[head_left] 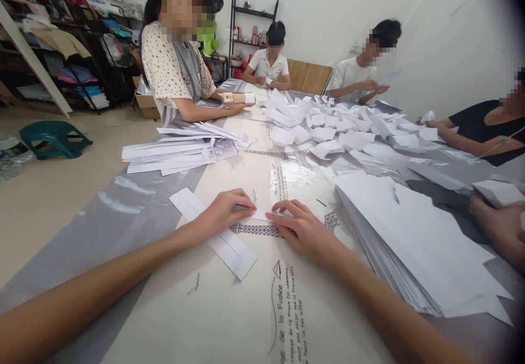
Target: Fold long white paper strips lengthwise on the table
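Note:
Between my two hands is a small white piece of paper (261, 215), held just above the printed tablecloth. The fingertips of my left hand (229, 209) pinch its left end. At the other end, my right hand (301, 226) grips the paper with thumb and fingers, hiding part of it. A creased white paper strip (233, 252) lies slantwise on the cloth, passing under my left hand and wrist. How the small piece is folded cannot be made out.
A tall stack of white sheets (410, 238) lies at the right. Folded strips (176, 151) are piled at the left, and many folded paper pieces (328, 129) cover the far table. Several people sit or stand around it. A green stool (55, 134) stands on the floor.

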### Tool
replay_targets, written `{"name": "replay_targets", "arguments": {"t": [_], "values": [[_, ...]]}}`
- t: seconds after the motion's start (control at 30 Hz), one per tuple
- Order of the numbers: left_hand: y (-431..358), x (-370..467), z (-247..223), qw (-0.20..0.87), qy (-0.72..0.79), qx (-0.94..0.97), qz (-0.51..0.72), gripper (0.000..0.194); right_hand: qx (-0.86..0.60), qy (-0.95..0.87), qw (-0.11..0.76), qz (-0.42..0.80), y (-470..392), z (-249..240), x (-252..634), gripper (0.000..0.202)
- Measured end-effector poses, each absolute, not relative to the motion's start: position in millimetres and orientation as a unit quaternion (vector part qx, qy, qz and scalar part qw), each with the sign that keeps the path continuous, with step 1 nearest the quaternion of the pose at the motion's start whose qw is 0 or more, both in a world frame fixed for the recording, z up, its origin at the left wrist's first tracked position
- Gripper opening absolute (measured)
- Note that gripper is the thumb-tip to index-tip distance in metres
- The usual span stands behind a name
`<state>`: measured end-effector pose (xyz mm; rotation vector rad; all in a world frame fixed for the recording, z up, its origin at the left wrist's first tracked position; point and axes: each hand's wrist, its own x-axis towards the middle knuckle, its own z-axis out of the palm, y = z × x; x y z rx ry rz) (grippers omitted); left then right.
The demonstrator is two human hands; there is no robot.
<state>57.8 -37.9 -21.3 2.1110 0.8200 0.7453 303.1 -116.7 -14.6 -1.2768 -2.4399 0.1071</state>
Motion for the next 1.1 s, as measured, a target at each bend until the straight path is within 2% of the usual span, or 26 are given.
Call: {"name": "replay_targets", "arguments": {"t": [0.17, 0.87, 0.97, 1.1], "values": [[-37.1, 57.6, -26.0, 0.316, 0.304, 0.853, 0.285, 0.017, -0.448, -0.871, 0.197, 0.046, -114.4, -15.4, 305.0, 0.035], [-38.8, 55.9, -29.2, 0.247, 0.275, 0.888, 0.273, 0.017, -0.424, -0.878, 0.206, 0.081, -110.2, -12.9, 310.5, 0.034], [-42.6, 55.9, -28.8, 0.186, 0.256, 0.908, 0.275, 0.02, -0.422, -0.878, 0.209, 0.088, -109.8, -12.6, 310.7, 0.035], [-54.8, 55.1, -23.4, 0.019, 0.177, 0.962, 0.207, 0.024, -0.42, -0.877, 0.214, 0.097, -108.4, -13.1, 310.9, 0.035]]}}
